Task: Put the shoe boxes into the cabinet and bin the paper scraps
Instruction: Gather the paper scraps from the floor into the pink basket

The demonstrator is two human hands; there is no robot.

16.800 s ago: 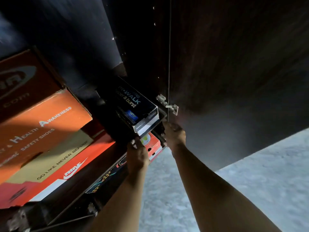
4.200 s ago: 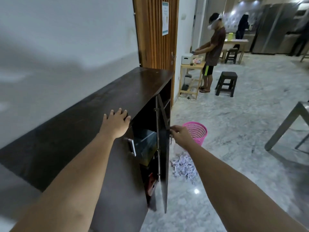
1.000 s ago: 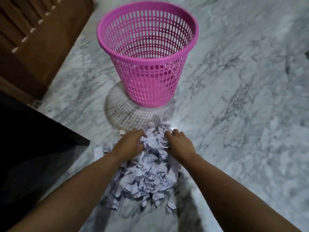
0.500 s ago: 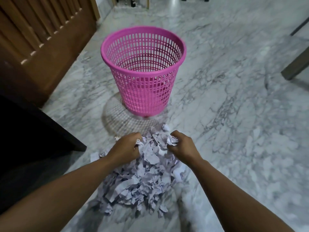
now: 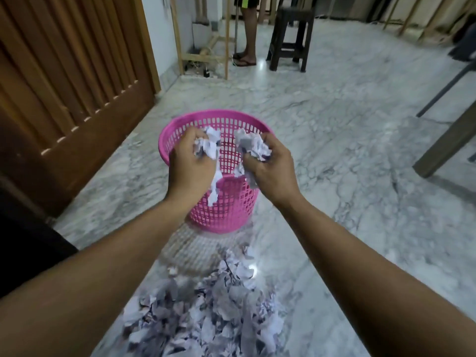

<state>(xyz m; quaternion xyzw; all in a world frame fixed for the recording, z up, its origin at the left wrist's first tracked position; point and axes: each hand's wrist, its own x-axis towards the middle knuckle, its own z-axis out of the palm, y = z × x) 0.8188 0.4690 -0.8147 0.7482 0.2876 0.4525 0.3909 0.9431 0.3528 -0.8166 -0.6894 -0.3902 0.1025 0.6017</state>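
Observation:
A pink mesh bin (image 5: 226,212) stands on the marble floor in front of me. My left hand (image 5: 189,166) and my right hand (image 5: 270,168) are both raised over the bin's near rim, each closed around a crumpled handful of white paper scraps (image 5: 210,145). A few strips dangle from the handfuls in front of the bin's wall. A heap of torn paper scraps (image 5: 206,318) lies on the floor between my forearms, just short of the bin. The dark cabinet (image 5: 23,253) shows only as a corner at the left edge; no shoe boxes are in view.
A slatted wooden door (image 5: 67,81) fills the left side. Further back stand a dark stool (image 5: 291,34), a light wooden shelf frame (image 5: 203,47) and a person's legs (image 5: 247,34). A table leg (image 5: 445,143) slants in at the right.
Both hands closed on scraps from the heap and lifted them up to the bin's rim. The view tilted up, showing more of the room behind the bin.

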